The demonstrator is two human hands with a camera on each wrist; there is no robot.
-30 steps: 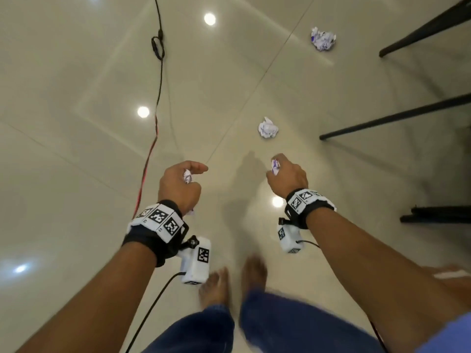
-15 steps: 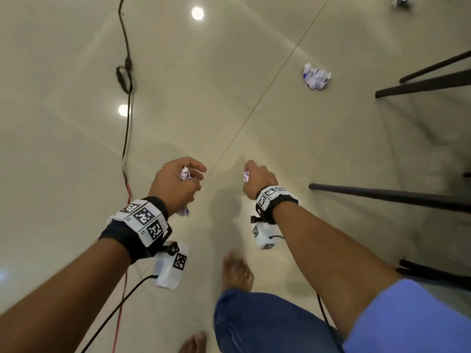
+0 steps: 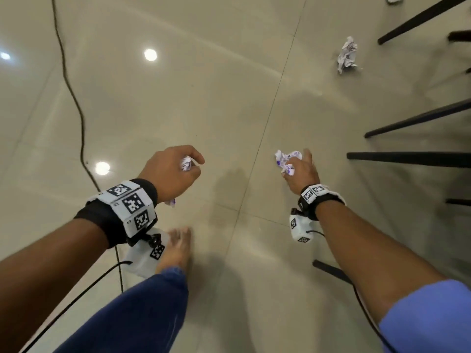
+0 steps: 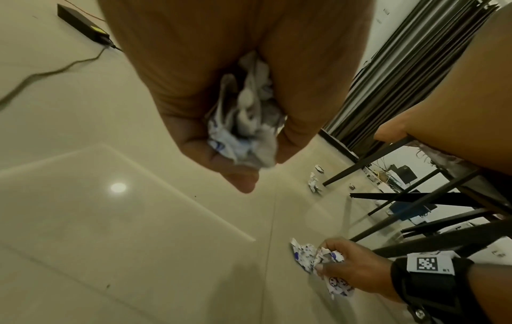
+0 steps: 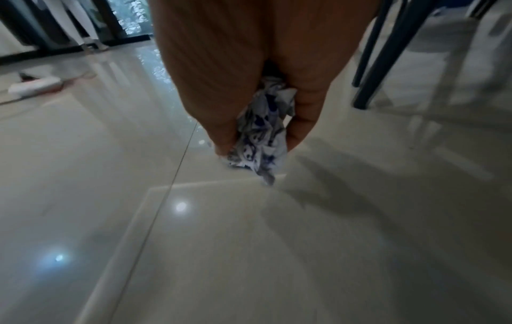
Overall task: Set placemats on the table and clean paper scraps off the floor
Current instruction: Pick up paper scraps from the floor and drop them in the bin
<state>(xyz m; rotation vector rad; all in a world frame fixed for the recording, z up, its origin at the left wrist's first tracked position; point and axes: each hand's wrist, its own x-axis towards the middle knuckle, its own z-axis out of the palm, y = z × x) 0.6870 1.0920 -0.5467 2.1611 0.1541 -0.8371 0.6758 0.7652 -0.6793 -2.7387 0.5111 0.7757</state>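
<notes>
We hold two crumpled white, blue-printed paper scraps: our left hand [image 3: 171, 171] fisted around one [image 3: 186, 164], our right hand [image 3: 300, 174] clutching the other [image 3: 285, 160]. Two more crumpled scraps [image 3: 347, 55] lie on the glossy beige tiled floor [image 3: 204, 98], near the black metal legs [image 3: 407, 118].

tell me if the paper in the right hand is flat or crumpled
Crumpled: the paper bunches in creased folds between the right hand's curled fingers.

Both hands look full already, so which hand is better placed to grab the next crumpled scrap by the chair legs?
Right. The crumpled scrap lies ahead on the right, beside the chair legs, on the right hand's side. The left hand would probably have to cross over.
</notes>
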